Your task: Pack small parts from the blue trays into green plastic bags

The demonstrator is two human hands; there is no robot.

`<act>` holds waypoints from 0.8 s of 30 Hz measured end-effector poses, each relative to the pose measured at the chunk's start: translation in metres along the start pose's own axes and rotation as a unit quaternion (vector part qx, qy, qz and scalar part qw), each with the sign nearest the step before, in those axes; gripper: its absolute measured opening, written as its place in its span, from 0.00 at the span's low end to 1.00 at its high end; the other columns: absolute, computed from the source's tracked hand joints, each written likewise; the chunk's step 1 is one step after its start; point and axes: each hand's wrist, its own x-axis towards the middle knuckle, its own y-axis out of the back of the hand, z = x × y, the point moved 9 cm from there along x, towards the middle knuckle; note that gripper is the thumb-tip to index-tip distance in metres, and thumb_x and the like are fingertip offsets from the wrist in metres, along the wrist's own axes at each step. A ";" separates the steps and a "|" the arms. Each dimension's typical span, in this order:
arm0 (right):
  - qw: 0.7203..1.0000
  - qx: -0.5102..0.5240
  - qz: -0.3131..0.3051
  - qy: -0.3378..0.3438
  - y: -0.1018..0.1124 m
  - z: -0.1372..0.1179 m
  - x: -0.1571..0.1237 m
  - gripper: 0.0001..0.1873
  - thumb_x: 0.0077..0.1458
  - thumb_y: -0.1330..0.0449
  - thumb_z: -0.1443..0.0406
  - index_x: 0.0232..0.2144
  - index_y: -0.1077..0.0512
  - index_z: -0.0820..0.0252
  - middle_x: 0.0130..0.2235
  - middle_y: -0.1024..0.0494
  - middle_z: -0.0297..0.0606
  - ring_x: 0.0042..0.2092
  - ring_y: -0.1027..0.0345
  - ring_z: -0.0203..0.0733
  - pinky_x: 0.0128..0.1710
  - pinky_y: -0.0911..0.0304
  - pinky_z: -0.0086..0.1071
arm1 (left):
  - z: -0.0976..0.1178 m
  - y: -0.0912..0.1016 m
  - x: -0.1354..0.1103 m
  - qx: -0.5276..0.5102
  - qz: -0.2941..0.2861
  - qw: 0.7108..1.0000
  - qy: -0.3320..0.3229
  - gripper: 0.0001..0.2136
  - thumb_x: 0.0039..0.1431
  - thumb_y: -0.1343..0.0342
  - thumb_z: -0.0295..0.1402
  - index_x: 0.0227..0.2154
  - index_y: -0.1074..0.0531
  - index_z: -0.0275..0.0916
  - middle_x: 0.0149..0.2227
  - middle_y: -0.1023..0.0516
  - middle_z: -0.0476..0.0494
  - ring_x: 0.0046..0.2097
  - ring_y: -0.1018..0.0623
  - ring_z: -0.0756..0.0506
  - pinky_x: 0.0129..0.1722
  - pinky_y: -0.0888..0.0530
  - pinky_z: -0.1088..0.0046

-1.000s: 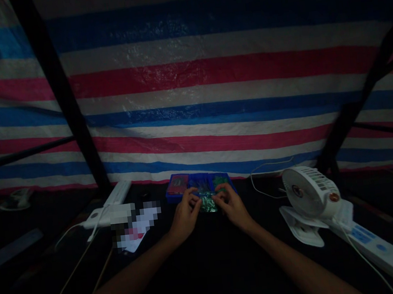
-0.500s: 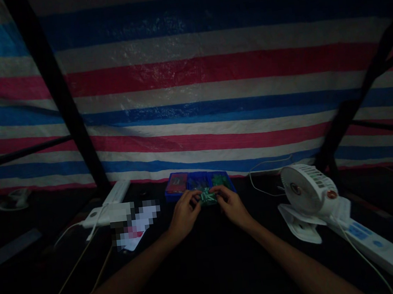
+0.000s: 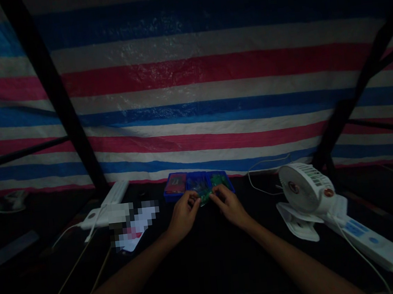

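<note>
The left hand and right hand are both pinching, fingers closed narrow, a small glinting green packet just in front of a blue compartment tray.

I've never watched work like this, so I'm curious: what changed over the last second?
The left hand and right hand moved slightly forward toward the blue tray, with the small green packet between them, now mostly hidden. The tray, white fan and power strip stayed put; only the view shifted slightly.

Makeshift work booth, striped tarpaulin wall, black poles, dark tabletop
</note>
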 end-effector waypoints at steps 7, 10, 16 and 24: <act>0.999 0.007 0.000 -0.031 0.001 0.005 -0.002 0.12 0.66 0.42 0.53 0.40 0.30 0.54 0.29 0.30 0.31 0.26 0.36 0.37 0.24 0.40 0.29 | -0.003 0.000 0.000 0.002 0.006 1.000 -0.002 0.07 0.68 0.46 0.37 0.42 0.30 0.40 0.37 0.23 0.48 0.36 0.23 0.48 0.36 0.29 0.72; 0.999 0.016 0.012 -0.034 0.003 0.005 -0.002 0.12 0.64 0.40 0.54 0.40 0.32 0.54 0.30 0.29 0.30 0.26 0.36 0.36 0.24 0.40 0.28 | -0.004 0.000 0.000 -0.006 0.008 1.000 0.001 0.07 0.68 0.46 0.37 0.44 0.31 0.40 0.37 0.24 0.47 0.37 0.23 0.48 0.36 0.28 0.73; 0.999 -0.002 -0.012 0.039 0.000 -0.012 0.000 0.09 0.68 0.43 0.58 0.44 0.25 0.54 0.43 0.20 0.38 0.42 0.25 0.45 0.45 0.32 0.36 | -0.003 -0.002 0.000 -0.035 -0.004 0.999 -0.006 0.14 0.70 0.47 0.35 0.55 0.35 0.41 0.39 0.25 0.48 0.37 0.24 0.49 0.37 0.27 0.73; 0.997 -0.012 -0.026 0.073 0.000 -0.019 -0.001 0.17 0.67 0.47 0.67 0.53 0.24 0.52 0.49 0.20 0.41 0.50 0.26 0.47 0.54 0.35 0.41 | -0.002 -0.002 0.000 0.017 -0.005 0.998 -0.055 0.14 0.65 0.47 0.26 0.52 0.28 0.43 0.46 0.25 0.45 0.42 0.24 0.47 0.38 0.27 0.73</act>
